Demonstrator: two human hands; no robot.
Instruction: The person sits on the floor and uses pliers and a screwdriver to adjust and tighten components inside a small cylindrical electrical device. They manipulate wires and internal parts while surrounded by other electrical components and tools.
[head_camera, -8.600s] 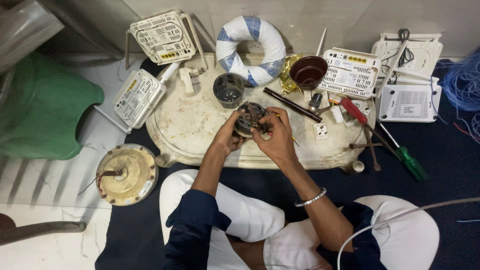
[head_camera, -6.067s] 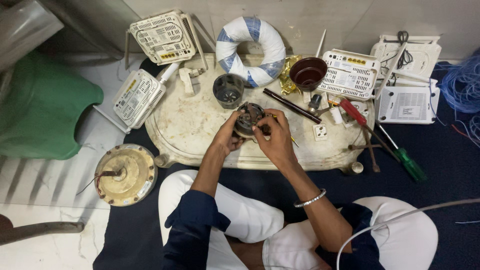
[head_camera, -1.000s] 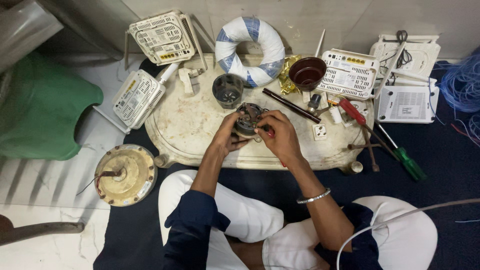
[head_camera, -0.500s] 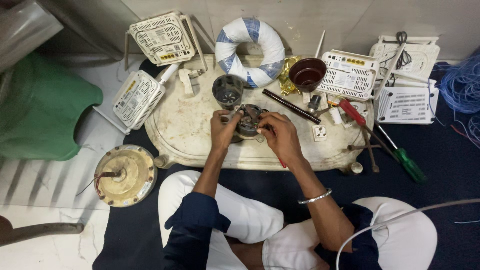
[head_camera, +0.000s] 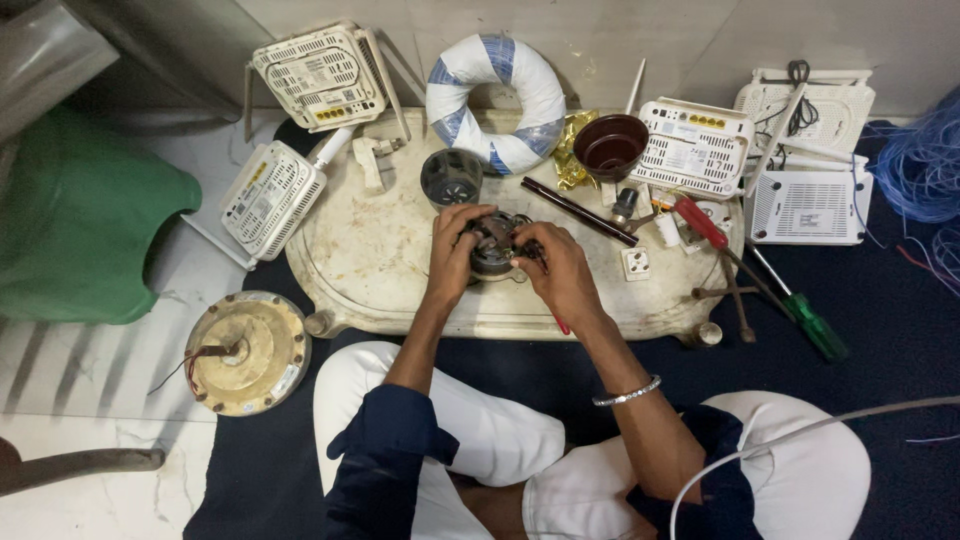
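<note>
At the far left we see a green cloth (head_camera: 85, 215) on the pale floor, then a round brass-coloured motor housing (head_camera: 247, 352) with red leads, lying just off the corner of the worn cream tray (head_camera: 370, 260) that serves as our bench. A white router (head_camera: 272, 196) leans over the tray's left edge, and a grey cup (head_camera: 451, 177) stands just behind our hands — near, but not touching. Our left hand (head_camera: 455, 255) curls round the left side of the small round motor (head_camera: 493, 243), fingers pressed against its rim; the motor sits near the tray's middle, flat face up, so it has no clear long axis. Our right hand (head_camera: 560, 270) closes on its right side, apparently pinching a thin red-handled tool whose tip is hidden. Rightward lie a dark rod (head_camera: 580, 211), a brown bowl (head_camera: 611, 146) and a green-handled screwdriver (head_camera: 810, 322) — all clear of the work.
</note>
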